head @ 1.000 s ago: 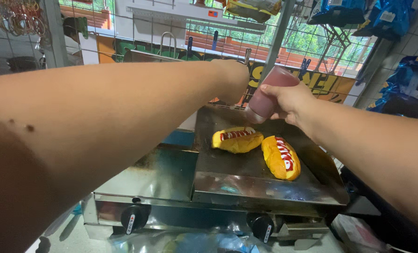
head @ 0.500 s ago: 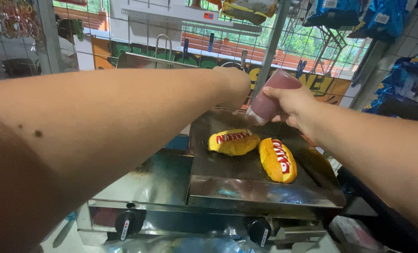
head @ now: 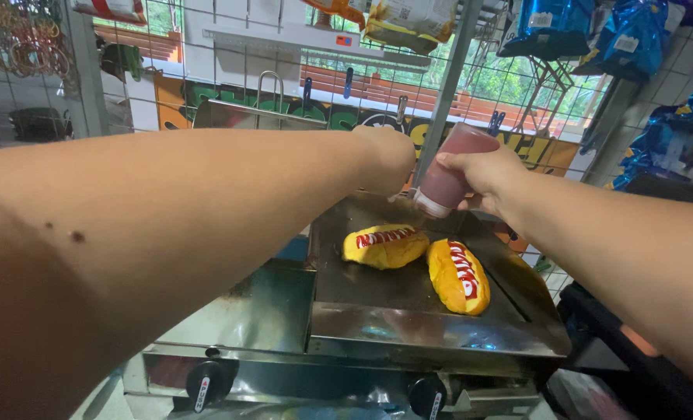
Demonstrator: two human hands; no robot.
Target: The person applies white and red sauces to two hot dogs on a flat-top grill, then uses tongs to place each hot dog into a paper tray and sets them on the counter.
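Fingers of the right hand wrap a dark-red squeeze bottle tipped nozzle-down over the griddle, the left hand fisted beside it, grasp unclear, sauce striping apparently done, lifting away seemingly due, above two sauced yellow buns and two knobs.

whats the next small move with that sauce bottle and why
Probably turn the bottle upright and lift it away. The right hand holds it nozzle-down above the griddle, and both yellow buns already carry red sauce lines.
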